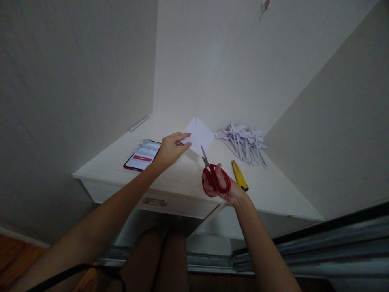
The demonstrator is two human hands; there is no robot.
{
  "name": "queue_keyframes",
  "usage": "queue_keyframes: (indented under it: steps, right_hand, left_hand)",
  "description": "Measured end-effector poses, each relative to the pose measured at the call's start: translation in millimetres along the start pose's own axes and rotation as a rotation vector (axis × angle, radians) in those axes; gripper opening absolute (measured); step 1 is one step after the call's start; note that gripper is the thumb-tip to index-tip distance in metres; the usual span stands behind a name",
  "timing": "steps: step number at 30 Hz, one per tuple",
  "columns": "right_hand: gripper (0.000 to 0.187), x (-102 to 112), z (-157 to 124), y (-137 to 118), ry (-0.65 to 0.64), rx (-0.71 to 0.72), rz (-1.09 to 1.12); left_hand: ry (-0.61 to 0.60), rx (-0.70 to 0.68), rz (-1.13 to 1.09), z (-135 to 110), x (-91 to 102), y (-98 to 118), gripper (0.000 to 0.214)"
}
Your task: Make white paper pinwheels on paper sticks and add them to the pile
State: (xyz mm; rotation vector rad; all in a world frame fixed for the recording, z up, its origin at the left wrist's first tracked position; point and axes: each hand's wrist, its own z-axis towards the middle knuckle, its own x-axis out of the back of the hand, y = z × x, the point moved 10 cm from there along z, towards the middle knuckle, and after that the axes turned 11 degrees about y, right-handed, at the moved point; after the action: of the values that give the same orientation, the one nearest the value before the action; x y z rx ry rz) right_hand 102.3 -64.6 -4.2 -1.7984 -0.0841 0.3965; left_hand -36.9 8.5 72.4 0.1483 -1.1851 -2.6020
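My left hand [172, 148] pinches the left corner of a folded white sheet of paper [199, 134] and holds it just above the white desk [182, 178]. My right hand [223, 186] grips red-handled scissors [214, 176], fingers through the loops. The blades point up and left, and their tip reaches the lower edge of the paper.
A heap of several thin white paper strips [244, 142] lies at the back right of the desk. A yellow utility knife [240, 175] rests right of the scissors. A phone with a lit screen [142, 155] lies left. A pen [139, 123] sits by the left wall. A drawer handle [154, 201] shows below.
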Motion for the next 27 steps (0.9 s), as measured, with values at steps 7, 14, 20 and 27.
queue_keyframes:
  steps: [7,14,20,27]
  right_hand:
    - [0.052,-0.8,0.1,-0.7,-0.008,0.025,-0.074]
    - [0.052,1.0,0.7,0.7,-0.008,0.022,-0.104]
    - [0.055,3.3,3.2,5.1,-0.002,0.017,-0.137]
    - [0.054,7.5,9.4,11.1,0.018,0.018,-0.145]
  left_hand:
    - [0.002,0.015,-0.025,-0.5,-0.2,-3.1,0.037]
    - [-0.015,0.027,-0.013,0.2,-2.1,-7.0,0.038]
    - [-0.018,0.035,0.022,-1.1,-1.7,-11.3,0.038]
    - [-0.015,0.028,0.041,-2.8,-2.1,-21.7,0.039]
